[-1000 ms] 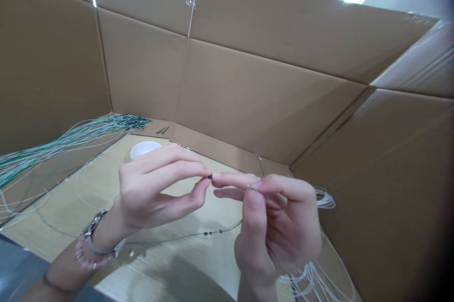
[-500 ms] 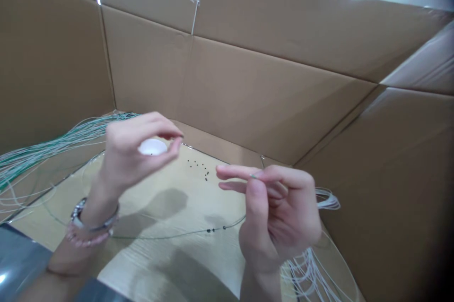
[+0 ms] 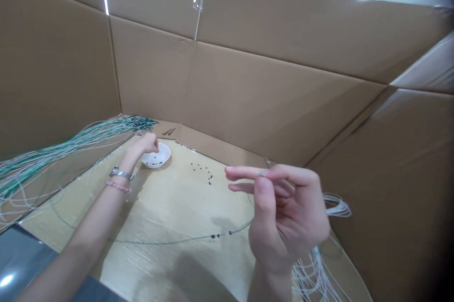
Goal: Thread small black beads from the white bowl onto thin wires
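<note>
Over the white bowl, which holds small black beads, is my left hand, its fingers curled together; whatever they hold is hidden. Nearer the camera, at the right, my right hand pinches the green cord's end between thumb and index finger. A thin green cord curves across the board below and carries several black beads. More loose black beads lie scattered on the pale board, between the bowl and my right hand.
Bundled green and white cords lie along the left side. White cords hang at the lower right, with a coil above them. Small metal tools rest behind the bowl. Cardboard walls enclose the board.
My left hand has moved away from the camera, down to the bowl, and its thumb-and-finger pinch is now turned out of sight. My right hand keeps its pinch on the cord.
</note>
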Available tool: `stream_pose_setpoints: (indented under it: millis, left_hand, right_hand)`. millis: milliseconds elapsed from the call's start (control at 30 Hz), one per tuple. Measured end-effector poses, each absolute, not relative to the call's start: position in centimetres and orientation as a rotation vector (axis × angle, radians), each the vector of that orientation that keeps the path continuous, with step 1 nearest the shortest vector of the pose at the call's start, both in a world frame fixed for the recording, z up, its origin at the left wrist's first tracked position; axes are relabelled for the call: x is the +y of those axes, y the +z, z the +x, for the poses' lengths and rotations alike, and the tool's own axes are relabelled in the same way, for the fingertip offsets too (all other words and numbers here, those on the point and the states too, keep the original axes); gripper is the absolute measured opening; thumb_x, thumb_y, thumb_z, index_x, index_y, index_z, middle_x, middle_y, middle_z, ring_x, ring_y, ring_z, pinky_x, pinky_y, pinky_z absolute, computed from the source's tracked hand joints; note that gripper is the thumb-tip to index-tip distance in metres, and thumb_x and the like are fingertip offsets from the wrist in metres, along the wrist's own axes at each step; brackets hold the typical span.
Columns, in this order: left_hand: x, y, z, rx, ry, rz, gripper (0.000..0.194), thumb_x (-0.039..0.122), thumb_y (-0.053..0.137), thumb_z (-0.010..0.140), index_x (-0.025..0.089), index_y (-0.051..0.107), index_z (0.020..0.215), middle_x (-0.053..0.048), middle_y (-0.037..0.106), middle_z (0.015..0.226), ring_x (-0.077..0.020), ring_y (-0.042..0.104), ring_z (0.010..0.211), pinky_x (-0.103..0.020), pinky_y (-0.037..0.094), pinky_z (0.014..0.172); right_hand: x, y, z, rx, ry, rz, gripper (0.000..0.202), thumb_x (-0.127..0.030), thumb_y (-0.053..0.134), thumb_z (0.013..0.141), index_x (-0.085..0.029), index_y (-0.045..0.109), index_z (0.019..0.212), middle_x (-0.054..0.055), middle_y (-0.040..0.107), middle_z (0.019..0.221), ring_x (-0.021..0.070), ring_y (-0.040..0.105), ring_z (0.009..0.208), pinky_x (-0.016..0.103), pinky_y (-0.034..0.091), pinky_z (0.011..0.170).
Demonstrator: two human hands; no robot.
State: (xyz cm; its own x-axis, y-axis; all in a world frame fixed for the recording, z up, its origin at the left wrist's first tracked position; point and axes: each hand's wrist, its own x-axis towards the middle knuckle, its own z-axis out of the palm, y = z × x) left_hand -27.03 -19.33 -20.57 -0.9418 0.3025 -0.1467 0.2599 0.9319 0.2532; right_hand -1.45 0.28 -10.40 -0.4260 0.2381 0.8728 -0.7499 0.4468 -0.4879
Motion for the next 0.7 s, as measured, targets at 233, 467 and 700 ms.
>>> stream_pose_setpoints:
  millis: [233, 467, 700]
  left_hand:
    - [-19.0, -22.4, -28.3, 2.86, 0.27, 0.289, 0.029, 0.031, 0.057, 0.089, 0.013, 0.057, 0.112, -0.009, 0.06, 0.112, -0.0205, 0.06, 0.099, -0.039, 0.052, 0.083]
    - [-18.5, -21.9, -26.9, 2.65, 0.215, 0.319, 0.027, 0.03, 0.057, 0.089, 0.012, 0.059, 0.109, -0.007, 0.062, 0.105, -0.0183, 0.062, 0.091, -0.036, 0.054, 0.078]
    - [-16.7, -22.2, -25.9, 2.588, 0.159, 0.308, 0.028, 0.03, 0.058, 0.089, 0.013, 0.058, 0.111, -0.008, 0.061, 0.108, -0.0193, 0.061, 0.094, -0.037, 0.054, 0.08]
  right_hand:
    - [0.2, -10.3, -1.3, -1.664, 1.196, 0.46, 0.013, -0.007, 0.05, 0.088, -0.019, 0.052, 0.094, -0.002, 0.07, 0.077, 0.0125, 0.071, 0.071, 0.022, 0.061, 0.052]
    - [0.3, -10.2, -1.3, -1.671, 1.18, 0.473, 0.014, -0.007, 0.049, 0.088, -0.019, 0.053, 0.094, -0.001, 0.07, 0.077, 0.0129, 0.071, 0.07, 0.022, 0.061, 0.052]
    - [0.3, -10.2, -1.3, -1.654, 1.181, 0.465, 0.014, -0.005, 0.05, 0.088, -0.018, 0.053, 0.094, -0.002, 0.069, 0.076, 0.0122, 0.071, 0.069, 0.022, 0.061, 0.053]
